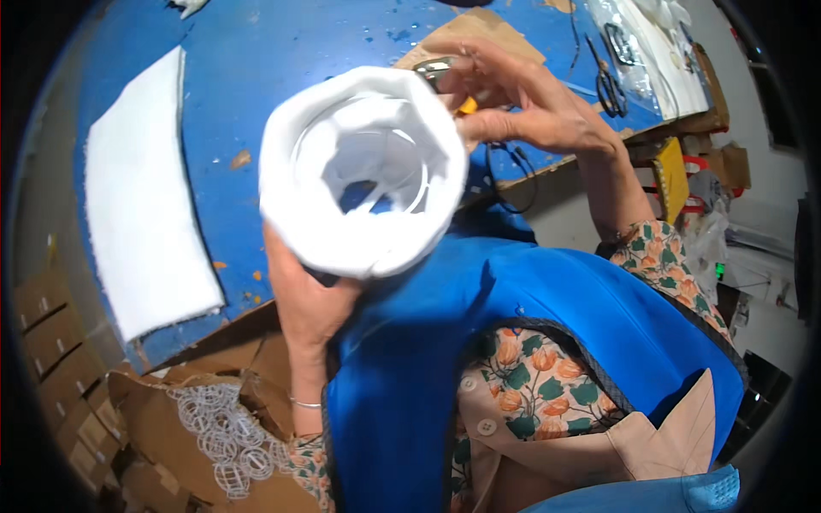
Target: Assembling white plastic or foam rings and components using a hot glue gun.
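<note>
A white fabric lampshade (282,171), tube-shaped with a many-sided rim, is held up over the table edge with its opening toward me. A thin white wire ring (426,184) shows inside it, and blue is seen through the far end. My left hand (312,299) grips the shade from its lower left; the fingers are mostly hidden behind it. At the shade's upper right rim, my right hand (522,103) is closed around a small tool with a shiny metal part (434,72) and a yellow part (467,106). Its exact kind cannot be made out.
On the blue table (231,77), a stack of white fabric panels (150,205) lies left. Brown cardboard (479,34) lies behind my right hand. Black scissors (609,90) and clear plastic bags (629,60) are farther right. An open carton (162,419) at lower left holds white wire frames (231,436).
</note>
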